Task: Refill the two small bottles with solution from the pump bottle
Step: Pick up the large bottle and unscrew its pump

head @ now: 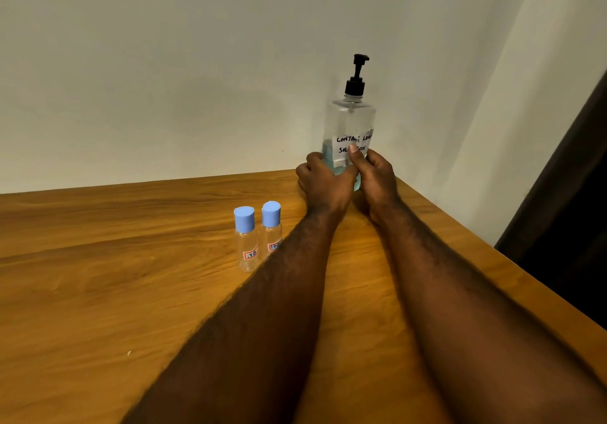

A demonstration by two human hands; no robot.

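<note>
A clear pump bottle (349,121) with a black pump head and a handwritten white label stands upright at the far right corner of the wooden table (115,292). Pale blue liquid fills only its lowest part. My left hand (323,185) grips its base from the left, and my right hand (374,180) grips it from the right, thumb on the label. Two small clear bottles with blue caps stand side by side, nearer and to the left: the left small bottle (246,239) and the right small bottle (272,226), partly hidden by my left forearm. Both look empty.
A plain wall runs behind the table. The table's right edge slants close past the pump bottle, with a pale wall panel and a dark curtain (565,213) beyond it. Bare wood stretches left of the small bottles.
</note>
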